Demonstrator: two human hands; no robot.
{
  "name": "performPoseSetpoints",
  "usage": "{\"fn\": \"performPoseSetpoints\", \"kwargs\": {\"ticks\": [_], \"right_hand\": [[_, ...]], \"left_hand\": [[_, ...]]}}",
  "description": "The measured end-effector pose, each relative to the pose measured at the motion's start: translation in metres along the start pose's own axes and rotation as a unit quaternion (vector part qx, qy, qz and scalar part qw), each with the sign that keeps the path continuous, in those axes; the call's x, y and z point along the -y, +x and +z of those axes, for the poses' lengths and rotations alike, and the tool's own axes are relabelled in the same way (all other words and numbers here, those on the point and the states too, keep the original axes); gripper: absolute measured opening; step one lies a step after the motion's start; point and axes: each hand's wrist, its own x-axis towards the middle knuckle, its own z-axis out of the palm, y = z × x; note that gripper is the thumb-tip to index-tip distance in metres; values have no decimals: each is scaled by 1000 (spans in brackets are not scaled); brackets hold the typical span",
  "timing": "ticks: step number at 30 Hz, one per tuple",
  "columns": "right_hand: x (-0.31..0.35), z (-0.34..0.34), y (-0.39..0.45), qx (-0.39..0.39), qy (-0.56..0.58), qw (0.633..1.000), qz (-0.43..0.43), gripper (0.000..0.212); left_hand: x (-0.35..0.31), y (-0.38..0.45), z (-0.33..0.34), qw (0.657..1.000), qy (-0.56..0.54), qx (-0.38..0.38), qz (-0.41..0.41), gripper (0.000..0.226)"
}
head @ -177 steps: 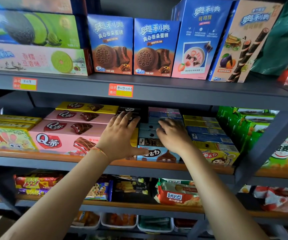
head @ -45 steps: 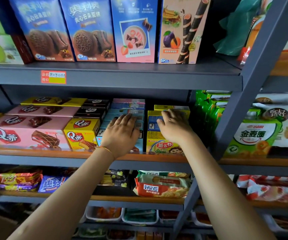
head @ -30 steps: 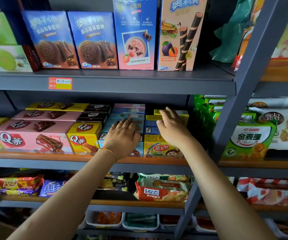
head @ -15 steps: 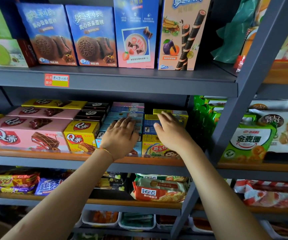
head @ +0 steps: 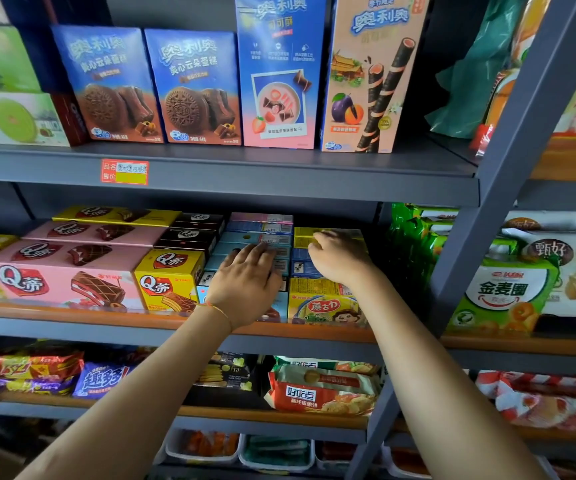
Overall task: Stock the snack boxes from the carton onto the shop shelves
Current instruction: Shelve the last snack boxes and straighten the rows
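Rows of small snack boxes fill the middle shelf (head: 71, 317). My left hand (head: 245, 282) lies flat, fingers straight, on top of the row of light blue boxes (head: 258, 233). My right hand (head: 338, 258) rests on the neighbouring row of yellow and blue boxes (head: 321, 306), its fingertips on the rear yellow box. Neither hand holds a box. The carton is out of view.
A yellow Q box (head: 167, 278) and pink Q boxes (head: 54, 275) stand left of my hands. Green bags (head: 407, 244) and a grey upright post (head: 487, 220) are close on the right. Tall blue biscuit boxes (head: 193, 88) line the shelf above; bagged snacks lie below.
Since the oldest frame both hands have shifted one row to the right. Over the last second they have stayed on the same two rows with only small finger movement.
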Motion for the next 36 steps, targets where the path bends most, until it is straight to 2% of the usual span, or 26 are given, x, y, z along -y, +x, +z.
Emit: {"fn": "performPoseSetpoints", "kwargs": {"ticks": [2,5,10,16,20,23,25,27,29,31,33,36], "right_hand": [[1,0,0,-4,-6,1000,4,52],[2,0,-2,-10,3,1000,2,51],[2,-6,-14,-10,64,998,-20,47],[3,4,-32,-19,31,998,-55,53],[6,8,-35,-78,62,992,-81,56],[10,1,-45,-121,111,980,-112,50],[14,-11,-58,-146,132,971,-140,41],[17,-29,-74,-156,147,964,-158,35],[20,-49,-90,-163,180,956,-167,33],[21,-69,-106,-168,216,945,-177,32],[24,-90,-119,-163,257,933,-194,31],[30,-116,-134,-172,326,902,-226,30]], "left_hand": [[0,0,1,1000,0,0,1,92],[-1,1,-1,1000,-13,0,-10,77],[-1,0,-2,1000,-21,5,-8,78],[-2,0,-4,1000,-22,21,-2,77],[-1,1,-5,999,-25,21,0,81],[3,1,-6,998,4,47,28,97],[2,0,-15,998,-35,42,23,82],[-2,0,-31,992,-128,-6,7,58],[-8,-6,-49,982,-162,-88,46,46],[-14,-19,-69,963,-197,-156,97,41],[-20,-30,-90,940,-224,-208,150,46],[-27,-40,-125,891,-249,-318,207,43]]}}
